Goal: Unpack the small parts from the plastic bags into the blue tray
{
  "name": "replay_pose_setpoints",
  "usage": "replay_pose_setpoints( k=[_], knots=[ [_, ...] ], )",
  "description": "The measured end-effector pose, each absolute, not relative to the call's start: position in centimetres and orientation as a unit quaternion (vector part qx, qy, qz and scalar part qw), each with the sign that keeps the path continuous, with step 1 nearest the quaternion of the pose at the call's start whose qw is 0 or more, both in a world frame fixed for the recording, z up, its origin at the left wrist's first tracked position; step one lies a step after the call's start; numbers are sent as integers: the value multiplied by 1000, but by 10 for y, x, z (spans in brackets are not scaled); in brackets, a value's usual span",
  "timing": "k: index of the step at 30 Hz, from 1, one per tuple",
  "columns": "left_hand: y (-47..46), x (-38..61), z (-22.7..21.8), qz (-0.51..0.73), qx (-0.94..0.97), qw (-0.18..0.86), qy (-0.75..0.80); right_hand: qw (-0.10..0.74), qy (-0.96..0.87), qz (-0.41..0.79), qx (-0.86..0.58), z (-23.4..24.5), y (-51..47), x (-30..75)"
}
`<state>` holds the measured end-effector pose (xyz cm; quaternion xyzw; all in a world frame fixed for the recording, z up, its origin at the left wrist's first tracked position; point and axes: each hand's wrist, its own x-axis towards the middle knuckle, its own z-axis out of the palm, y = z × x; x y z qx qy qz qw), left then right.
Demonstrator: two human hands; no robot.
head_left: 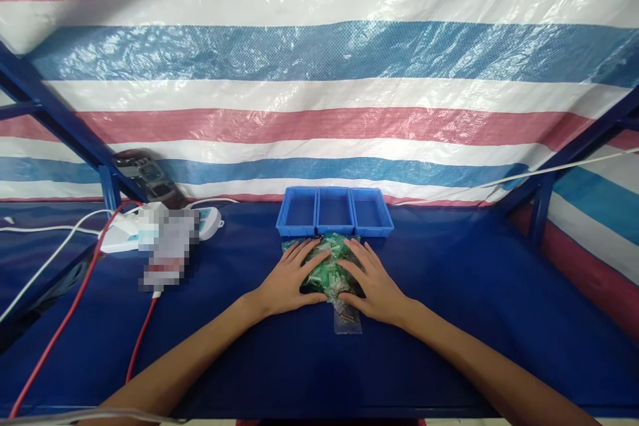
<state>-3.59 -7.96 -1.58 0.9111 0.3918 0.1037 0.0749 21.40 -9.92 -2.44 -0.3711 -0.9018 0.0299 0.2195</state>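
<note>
Open blue table cover (449, 326) fills the lower middle and right of the frame. Just above centre, three blue bins (334, 211) stand in a row right behind the bag of green parts (327, 265), and the striped tarp (319, 113) closes off everything beyond. At left, a red cable (142, 336) and a white power strip (210, 221) clutter the surface.

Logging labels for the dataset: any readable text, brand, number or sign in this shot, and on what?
None: no text can be read anywhere in this view.
The pixelated patch beside the white power strip: blurred out, unreadable.
The green pile under the left hand and right hand: any print is too small to read.
The blue bins, clear bag and striped tarp: no markings visible.
</note>
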Motion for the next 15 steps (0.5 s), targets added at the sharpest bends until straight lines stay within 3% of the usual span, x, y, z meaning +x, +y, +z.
replay_pose_setpoints(
  k=[8, 15],
  knots=[
    [-80, -35, -13, 112, 909, 83, 392, 292, -897, 46, -328, -29, -101, 210],
    [-82, -38, -9, 121, 908, 103, 388, 427, -838, 131, -314, -16, -97, 213]
  ],
)
